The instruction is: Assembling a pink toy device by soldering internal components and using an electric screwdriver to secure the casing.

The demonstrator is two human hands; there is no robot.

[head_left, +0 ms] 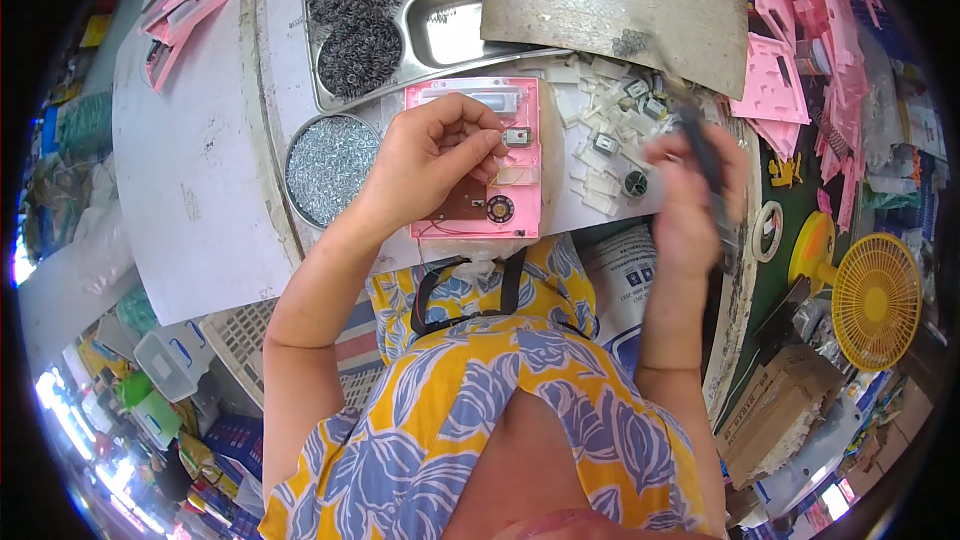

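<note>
A pink plastic housing (530,205) lies in front of me, with a small silver motor (517,137), a round dark part (500,208) and thin wires in it. My left hand (435,155) reaches over the housing, thumb and fingertips pinched together beside the motor; what they hold, if anything, is too small to make out. To the right, off the housing, my right hand (695,190) is closed around a long dark tool (703,145). Motion smears both hand and tool, so the tool's kind does not show.
Left of the housing stands a round tin of silver screws (330,170). Behind are a metal tray (318,85) of black springs and a metal sheet (600,10). White plastic pieces (600,190) with small motors lie right, near pink parts (775,80), a tape roll (767,230) and a yellow fan (875,300).
</note>
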